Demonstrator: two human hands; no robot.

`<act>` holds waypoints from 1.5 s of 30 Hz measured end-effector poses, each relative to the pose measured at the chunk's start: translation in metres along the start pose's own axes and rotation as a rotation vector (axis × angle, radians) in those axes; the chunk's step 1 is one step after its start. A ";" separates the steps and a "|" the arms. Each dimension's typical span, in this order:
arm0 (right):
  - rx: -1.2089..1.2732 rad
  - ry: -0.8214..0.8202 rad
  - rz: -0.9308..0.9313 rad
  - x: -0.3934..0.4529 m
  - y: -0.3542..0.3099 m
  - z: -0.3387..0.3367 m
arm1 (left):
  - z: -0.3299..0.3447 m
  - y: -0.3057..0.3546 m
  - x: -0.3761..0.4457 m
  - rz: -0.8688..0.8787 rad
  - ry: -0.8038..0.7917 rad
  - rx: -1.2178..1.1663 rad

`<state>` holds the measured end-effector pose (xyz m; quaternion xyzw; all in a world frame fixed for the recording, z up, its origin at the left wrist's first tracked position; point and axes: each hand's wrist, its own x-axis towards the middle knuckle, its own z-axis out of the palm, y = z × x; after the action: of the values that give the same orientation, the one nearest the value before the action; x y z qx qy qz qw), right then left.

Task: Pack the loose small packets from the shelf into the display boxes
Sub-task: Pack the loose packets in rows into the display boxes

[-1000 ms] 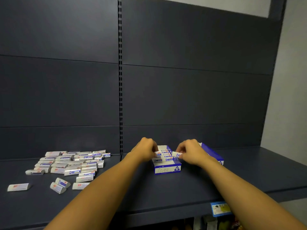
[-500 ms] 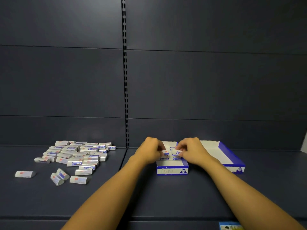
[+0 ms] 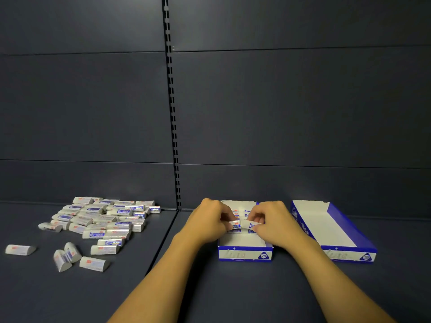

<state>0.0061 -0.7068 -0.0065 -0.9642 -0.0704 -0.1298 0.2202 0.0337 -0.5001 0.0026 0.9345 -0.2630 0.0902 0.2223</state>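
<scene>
Centrally, low in the frame, two bare hands meet over a blue-and-white display box (image 3: 245,252) on a dark shelf (image 3: 210,287). Left hand (image 3: 207,221) and right hand (image 3: 275,223) each have fingers curled, pinching a small white packet (image 3: 235,224) and a second packet (image 3: 250,224) above rows already inside. Right of it lies an empty display box (image 3: 335,231). Loose packets (image 3: 102,220) pile at left.

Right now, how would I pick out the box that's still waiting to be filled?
Start at the slotted upright in the dark back wall and look right along the shelf. Two blue and white display boxes sit there, and the hands work over the nearer box. Yours is the far right box: no packets show inside, only its bare white floor.
</scene>
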 end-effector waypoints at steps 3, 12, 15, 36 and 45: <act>-0.095 -0.028 -0.043 0.001 0.000 -0.001 | 0.001 0.000 0.003 0.037 -0.029 0.063; -0.184 -0.011 -0.056 0.000 -0.005 0.001 | 0.008 0.005 0.007 0.057 -0.028 0.101; -0.141 0.028 -0.037 0.001 -0.005 0.001 | 0.009 0.006 0.007 0.044 -0.002 0.085; -0.200 -0.028 -0.043 -0.004 -0.010 -0.004 | 0.010 0.013 0.002 -0.002 -0.028 0.219; -0.225 -0.081 -0.020 -0.001 -0.011 0.001 | 0.014 0.011 0.003 0.003 -0.007 0.245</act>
<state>0.0032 -0.6968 -0.0031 -0.9865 -0.0741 -0.1002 0.1060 0.0308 -0.5165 -0.0044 0.9545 -0.2523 0.1189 0.1054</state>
